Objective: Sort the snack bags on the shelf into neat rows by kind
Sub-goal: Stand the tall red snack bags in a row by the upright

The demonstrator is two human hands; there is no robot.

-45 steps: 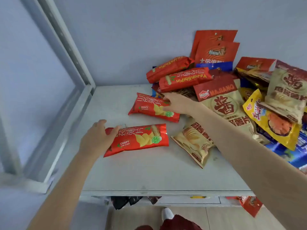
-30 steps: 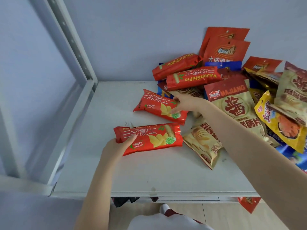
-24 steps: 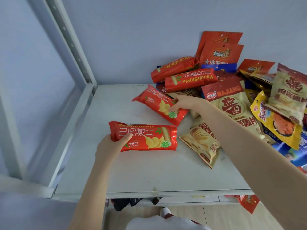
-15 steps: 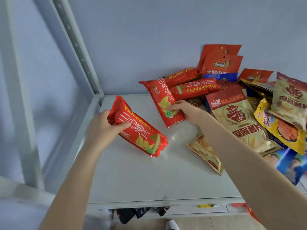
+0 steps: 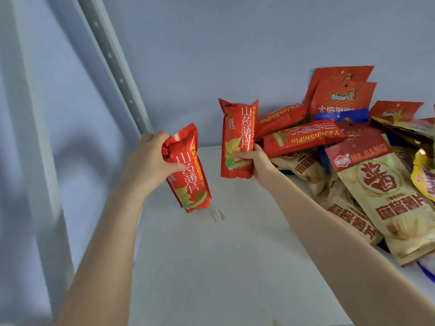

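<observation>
My left hand (image 5: 150, 165) grips the upper end of a red yam-crisp bag (image 5: 188, 175), held nearly upright near the shelf's back left corner with its lower end close to the shelf (image 5: 223, 267). My right hand (image 5: 255, 164) holds the lower part of a second red yam-crisp bag (image 5: 236, 137), upright, just right of the first. Two more red yam-crisp bags (image 5: 301, 137) lie on top of the mixed pile at the back right.
The pile on the right holds beige Majiang crisp bags (image 5: 386, 198), tall red-and-blue pouches (image 5: 341, 100) leaning on the back wall, and a yellow bag (image 5: 423, 175). A perforated metal upright (image 5: 110, 60) rises at the left. The wall closes the back.
Both hands have lifted their red bags off the shelf and turned them from lying flat to upright, moving them toward the back left corner. The camera has tilted up and closer.
</observation>
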